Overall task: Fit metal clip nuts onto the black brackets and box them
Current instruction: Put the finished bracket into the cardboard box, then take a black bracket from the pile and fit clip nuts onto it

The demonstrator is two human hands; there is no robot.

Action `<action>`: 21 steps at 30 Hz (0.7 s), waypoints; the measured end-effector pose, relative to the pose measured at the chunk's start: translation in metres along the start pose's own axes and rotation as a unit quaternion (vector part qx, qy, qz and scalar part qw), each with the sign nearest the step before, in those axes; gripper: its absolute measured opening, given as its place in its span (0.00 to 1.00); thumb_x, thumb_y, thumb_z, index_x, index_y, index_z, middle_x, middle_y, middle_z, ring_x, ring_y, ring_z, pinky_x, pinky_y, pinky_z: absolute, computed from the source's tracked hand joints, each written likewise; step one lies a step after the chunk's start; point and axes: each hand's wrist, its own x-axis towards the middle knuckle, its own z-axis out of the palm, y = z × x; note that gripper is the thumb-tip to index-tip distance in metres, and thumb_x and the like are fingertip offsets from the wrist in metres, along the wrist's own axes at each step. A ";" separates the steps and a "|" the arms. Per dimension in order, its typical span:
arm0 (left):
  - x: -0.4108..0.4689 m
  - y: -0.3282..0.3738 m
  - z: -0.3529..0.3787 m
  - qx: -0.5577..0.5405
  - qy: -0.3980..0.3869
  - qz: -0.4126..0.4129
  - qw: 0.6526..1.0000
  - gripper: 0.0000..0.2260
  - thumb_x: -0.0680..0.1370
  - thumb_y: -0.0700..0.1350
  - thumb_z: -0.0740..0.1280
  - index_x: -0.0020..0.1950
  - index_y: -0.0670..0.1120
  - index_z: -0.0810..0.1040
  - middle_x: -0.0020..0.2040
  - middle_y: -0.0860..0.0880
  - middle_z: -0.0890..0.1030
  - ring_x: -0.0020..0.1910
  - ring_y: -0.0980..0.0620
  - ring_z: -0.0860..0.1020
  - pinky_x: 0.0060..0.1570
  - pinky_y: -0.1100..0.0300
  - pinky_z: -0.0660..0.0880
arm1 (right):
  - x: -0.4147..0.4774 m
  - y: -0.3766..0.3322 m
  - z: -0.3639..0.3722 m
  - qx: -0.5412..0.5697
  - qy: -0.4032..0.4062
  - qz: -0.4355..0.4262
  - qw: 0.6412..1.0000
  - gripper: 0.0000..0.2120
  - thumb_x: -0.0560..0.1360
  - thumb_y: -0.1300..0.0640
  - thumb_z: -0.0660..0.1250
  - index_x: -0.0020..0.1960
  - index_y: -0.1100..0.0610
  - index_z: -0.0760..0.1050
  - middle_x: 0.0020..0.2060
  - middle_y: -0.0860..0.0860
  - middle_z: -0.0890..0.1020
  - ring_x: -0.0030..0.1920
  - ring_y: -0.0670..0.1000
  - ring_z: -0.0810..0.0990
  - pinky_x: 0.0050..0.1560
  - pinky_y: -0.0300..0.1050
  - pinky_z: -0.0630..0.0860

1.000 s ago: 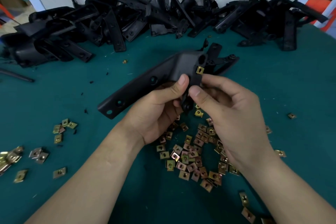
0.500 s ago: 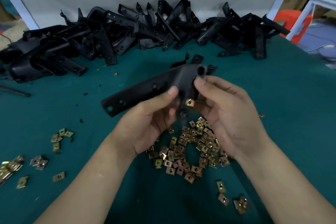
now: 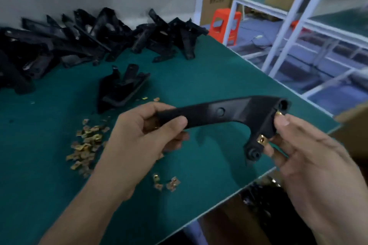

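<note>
L hand: your fingers & thumb wrapped round long end of black bracket, frame ctr, held above green table.
R hand: your thumb & fingertips pinch its bent end, ctr right.
Fitted clip nut: on that bent end.
Loose clip nuts: on table, lower left.
Bracket pile: upper left.

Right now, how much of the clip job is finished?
Done: the held black bracket carries two brass clip nuts. In hand: the left hand and right hand hold it near the green mat edge, not yet boxed. Left: a big pile of black brackets at the back and loose clip nuts on the mat.
</note>
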 end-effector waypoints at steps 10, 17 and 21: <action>-0.031 -0.083 0.187 0.121 -0.250 -0.072 0.958 0.10 0.83 0.41 0.65 0.51 0.56 0.78 0.44 0.56 0.86 0.46 0.53 0.86 0.53 0.44 0.82 | -0.080 -0.006 -0.180 -0.032 0.296 0.008 0.955 0.06 0.74 0.58 0.71 0.49 0.59 0.83 0.39 0.53 0.84 0.39 0.49 0.85 0.40 0.38 0.81; -0.031 -0.141 0.232 0.303 -0.360 -0.029 0.882 0.08 0.82 0.46 0.66 0.54 0.61 0.77 0.47 0.59 0.81 0.47 0.59 0.80 0.47 0.66 0.77 | -0.110 0.021 -0.245 -0.207 0.338 0.106 0.912 0.10 0.77 0.58 0.72 0.57 0.53 0.77 0.40 0.53 0.84 0.41 0.48 0.86 0.37 0.39 0.82; -0.029 -0.141 0.231 0.407 -0.345 0.053 0.844 0.12 0.82 0.47 0.67 0.66 0.54 0.77 0.66 0.61 0.72 0.66 0.62 0.68 0.62 0.70 0.62 | -0.116 0.029 -0.267 -0.435 0.292 0.187 0.831 0.13 0.79 0.49 0.68 0.62 0.46 0.73 0.42 0.50 0.82 0.32 0.43 0.84 0.31 0.42 0.82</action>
